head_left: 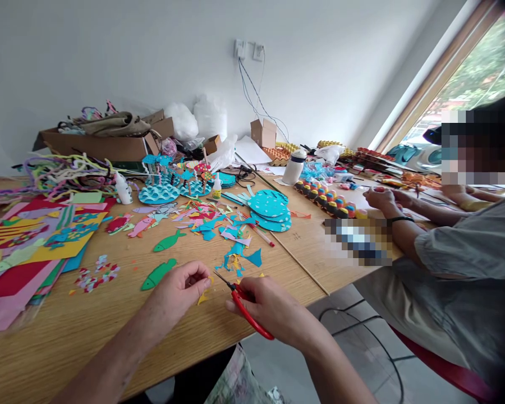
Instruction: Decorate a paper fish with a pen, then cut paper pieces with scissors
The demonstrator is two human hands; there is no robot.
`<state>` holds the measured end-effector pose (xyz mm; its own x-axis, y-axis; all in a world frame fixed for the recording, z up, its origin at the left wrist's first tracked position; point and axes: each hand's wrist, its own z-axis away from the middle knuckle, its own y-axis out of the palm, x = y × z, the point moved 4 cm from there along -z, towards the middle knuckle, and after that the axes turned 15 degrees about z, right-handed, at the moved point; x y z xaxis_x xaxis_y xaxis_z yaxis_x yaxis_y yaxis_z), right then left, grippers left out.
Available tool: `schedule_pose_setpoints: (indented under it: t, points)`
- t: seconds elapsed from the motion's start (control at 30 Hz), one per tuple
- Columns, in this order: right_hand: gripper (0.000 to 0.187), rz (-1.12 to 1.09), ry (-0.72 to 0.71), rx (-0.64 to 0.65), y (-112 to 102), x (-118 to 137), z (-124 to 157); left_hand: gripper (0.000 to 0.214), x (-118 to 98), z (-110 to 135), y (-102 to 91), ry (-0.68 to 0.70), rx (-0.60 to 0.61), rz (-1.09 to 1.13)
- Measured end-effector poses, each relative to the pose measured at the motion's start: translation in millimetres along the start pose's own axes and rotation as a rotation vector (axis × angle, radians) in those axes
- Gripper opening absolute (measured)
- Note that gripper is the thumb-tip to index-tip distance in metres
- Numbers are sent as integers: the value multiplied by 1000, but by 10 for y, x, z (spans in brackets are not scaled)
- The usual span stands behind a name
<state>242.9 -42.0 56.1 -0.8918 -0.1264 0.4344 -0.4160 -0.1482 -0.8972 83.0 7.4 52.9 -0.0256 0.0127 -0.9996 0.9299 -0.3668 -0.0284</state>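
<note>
Red-handled scissors (252, 317) are in my right hand (269, 303), its fingers closed round the handles. Their dark blades point left, the tips close to my left hand (189, 286). Thumb and forefinger of that hand are pinched together, with a small yellow paper piece (202, 296) showing at the fingertips. Just beyond lie two green paper fish (159, 274), one above the other. Blue and yellow paper scraps (235, 259) are scattered past the scissors. Left of the fish is a cluster of tiny red and white paper bits (97, 275).
Stacked coloured paper (37, 252) covers the table's left side. Glue bottles (123, 189), blue discs (271, 210), a wooden stick (301, 264) and a white bottle (293, 167) stand or lie farther back. A co-worker (467, 264) sits at the right, hands over the table.
</note>
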Motion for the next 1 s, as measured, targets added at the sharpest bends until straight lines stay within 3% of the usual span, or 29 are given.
schedule_pose_setpoints:
  t: [0.07,0.23,0.57,0.7,0.83,1.0]
  points:
    - [32,-57,2,-26,-4,-16,-9,7,5,-9,-4,-7,-14,13]
    - [9,-246,63,-280,10,-1,-99,9,51,-8,16,-6,20,1]
    - [10,-134,-108,-283,25,241,-215,9,-17,15,54,53,118,-104]
    - [8,-413,-46,-281,102,179,-258,19,-29,36,58,13,110,-34]
    - [10,-792,13,-357,201,181,-285,18,15,112,111,-20,-9,194]
    - [13,-889,27,-415,252,241,-259,13,22,165,161,16,-106,264]
